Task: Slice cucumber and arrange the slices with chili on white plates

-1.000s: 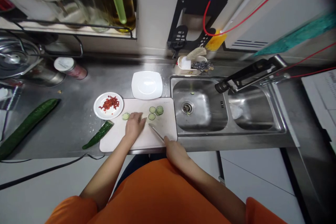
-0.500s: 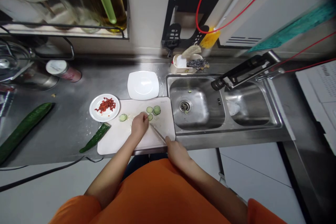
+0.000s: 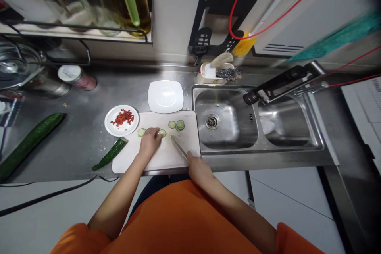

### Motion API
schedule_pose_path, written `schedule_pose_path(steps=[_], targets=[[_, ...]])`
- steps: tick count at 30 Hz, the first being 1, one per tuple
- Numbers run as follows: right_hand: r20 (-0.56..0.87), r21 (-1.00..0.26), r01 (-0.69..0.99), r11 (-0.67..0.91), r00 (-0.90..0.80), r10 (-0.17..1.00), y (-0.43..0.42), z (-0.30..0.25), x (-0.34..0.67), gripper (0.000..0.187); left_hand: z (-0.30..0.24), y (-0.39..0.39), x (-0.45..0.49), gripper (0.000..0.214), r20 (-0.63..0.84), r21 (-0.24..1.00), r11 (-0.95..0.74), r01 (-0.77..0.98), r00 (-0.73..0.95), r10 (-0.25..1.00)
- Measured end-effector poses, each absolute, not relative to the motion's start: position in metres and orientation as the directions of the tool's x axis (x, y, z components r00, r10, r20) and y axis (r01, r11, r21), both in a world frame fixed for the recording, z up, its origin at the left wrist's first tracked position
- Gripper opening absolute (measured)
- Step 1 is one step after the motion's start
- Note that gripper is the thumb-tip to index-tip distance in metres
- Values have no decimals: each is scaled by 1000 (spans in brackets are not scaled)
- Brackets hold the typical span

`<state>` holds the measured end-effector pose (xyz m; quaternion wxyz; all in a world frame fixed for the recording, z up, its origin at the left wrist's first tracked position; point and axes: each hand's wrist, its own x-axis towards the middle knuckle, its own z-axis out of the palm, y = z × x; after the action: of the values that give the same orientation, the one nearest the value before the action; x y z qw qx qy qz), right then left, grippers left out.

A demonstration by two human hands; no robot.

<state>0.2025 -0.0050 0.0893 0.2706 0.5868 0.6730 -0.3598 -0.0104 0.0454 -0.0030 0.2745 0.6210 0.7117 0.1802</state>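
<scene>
left hand (image 3: 150, 143) curled, fingertips at cucumber slice (image 3: 162, 132) on cutting board (image 3: 166, 158); pinch unclear. right hand (image 3: 199, 168) wrapped round knife (image 3: 178, 147) handle. slice likely thin, wet, slippery: take by its rim.

The counter holds 2 white plates, 1 round plate (image 3: 119, 129) and 1 square plate (image 3: 165, 96), 1 cutting board (image 3: 160, 158), 1 knife (image 3: 178, 147), 1 whole cucumber (image 3: 29, 143), 1 cucumber piece (image 3: 110, 154) and 4 visible cucumber slices (image 3: 172, 124). The sink (image 3: 262, 154) has 2 basins.
</scene>
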Motion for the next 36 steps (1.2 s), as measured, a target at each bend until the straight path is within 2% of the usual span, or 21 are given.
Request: schedule_pose_path(steps=[5,13,36], targets=[[-754,-181,978,100,-203,625,2,88,187,43,-10,28,-6,30,-108,602,157,783,-114,988],[-689,-230,963,137,-261,677,8,79,169,35,-12,29,-3,27,-110,628,185,756,-149,983],[-723,-246,963,107,-256,641,10,74,162,42,-10,33,-3,24,-147,627,219,748,-163,976]])
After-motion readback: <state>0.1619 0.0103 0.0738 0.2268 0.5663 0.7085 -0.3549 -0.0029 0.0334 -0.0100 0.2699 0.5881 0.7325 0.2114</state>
